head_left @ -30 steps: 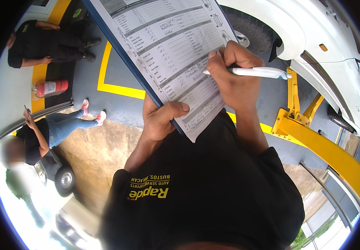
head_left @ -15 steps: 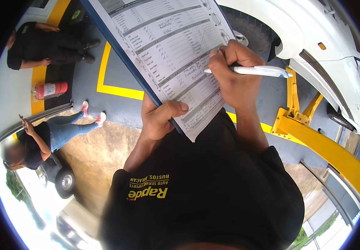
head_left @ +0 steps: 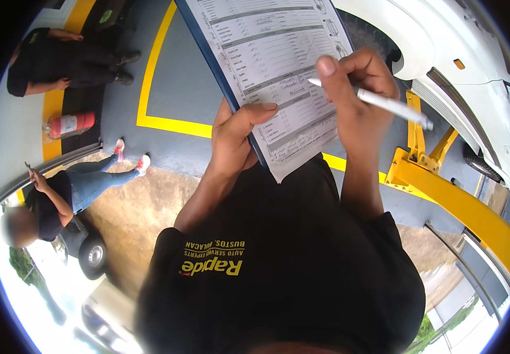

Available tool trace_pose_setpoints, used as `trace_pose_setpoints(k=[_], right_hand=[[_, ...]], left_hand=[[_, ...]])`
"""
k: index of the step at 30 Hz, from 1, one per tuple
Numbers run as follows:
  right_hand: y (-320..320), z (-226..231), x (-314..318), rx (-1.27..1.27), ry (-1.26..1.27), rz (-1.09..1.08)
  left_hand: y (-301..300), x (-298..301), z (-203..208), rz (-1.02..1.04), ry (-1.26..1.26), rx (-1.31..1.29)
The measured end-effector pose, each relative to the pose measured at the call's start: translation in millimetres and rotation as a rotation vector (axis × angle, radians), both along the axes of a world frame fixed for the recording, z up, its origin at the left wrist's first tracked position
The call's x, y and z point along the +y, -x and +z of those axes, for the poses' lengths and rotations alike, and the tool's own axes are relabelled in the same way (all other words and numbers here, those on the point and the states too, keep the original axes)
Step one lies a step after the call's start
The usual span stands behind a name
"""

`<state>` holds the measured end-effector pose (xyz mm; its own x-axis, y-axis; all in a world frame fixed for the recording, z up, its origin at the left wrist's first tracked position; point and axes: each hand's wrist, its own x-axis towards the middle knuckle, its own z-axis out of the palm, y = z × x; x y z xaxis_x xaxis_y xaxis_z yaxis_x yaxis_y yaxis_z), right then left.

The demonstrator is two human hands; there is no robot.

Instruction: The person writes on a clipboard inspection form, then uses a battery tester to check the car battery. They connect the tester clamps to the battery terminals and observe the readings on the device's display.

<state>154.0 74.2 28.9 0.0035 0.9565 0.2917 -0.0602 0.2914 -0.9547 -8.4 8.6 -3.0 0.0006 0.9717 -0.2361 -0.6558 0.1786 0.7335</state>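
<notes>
- Grasping the blue clipboard [head_left: 209,59] by its left edge, held out before the black shirt [head_left: 302,265], the left hand [head_left: 234,135] lays its thumb over the printed form [head_left: 284,50]; its other fingers tuck behind, mostly hidden.
- The right hand [head_left: 361,100] has its fingers curled round a white pen [head_left: 393,107], tip over the handwriting; I can't tell if it touches.
- Beyond, on the right: a yellow steel arm [head_left: 455,197], a white vehicle [head_left: 438,35].
- Off left: two people, a red extinguisher [head_left: 71,124] between them.
</notes>
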Motion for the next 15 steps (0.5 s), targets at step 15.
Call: trace_pose_setpoints(k=[15], right_hand=[[25,-16,-42,0.075,0.303,0.065]], left_hand=[[27,6,-10,-0.042,0.064,0.162]])
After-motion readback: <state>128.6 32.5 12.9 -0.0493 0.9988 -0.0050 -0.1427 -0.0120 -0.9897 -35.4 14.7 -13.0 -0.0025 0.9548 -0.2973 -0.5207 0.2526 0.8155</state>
